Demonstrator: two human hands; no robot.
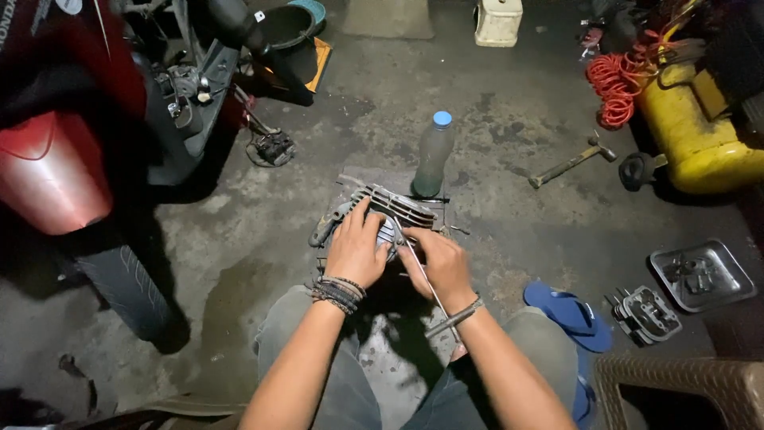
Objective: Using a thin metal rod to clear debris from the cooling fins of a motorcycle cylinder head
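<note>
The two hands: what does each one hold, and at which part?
The left hand presses on top of the finned metal engine part on the floor. The right hand grips a thin metal rod near its upper end.

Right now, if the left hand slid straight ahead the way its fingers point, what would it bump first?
Probably the plastic bottle. The left hand rests on the finned engine part; its fingers point up-right towards it, though depth is unclear.

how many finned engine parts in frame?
2. One finned cylinder lies on the floor under both hands, left hand and right hand. A second finned part sits at right beside the blue sandal. Dark corners may hide more.
</note>
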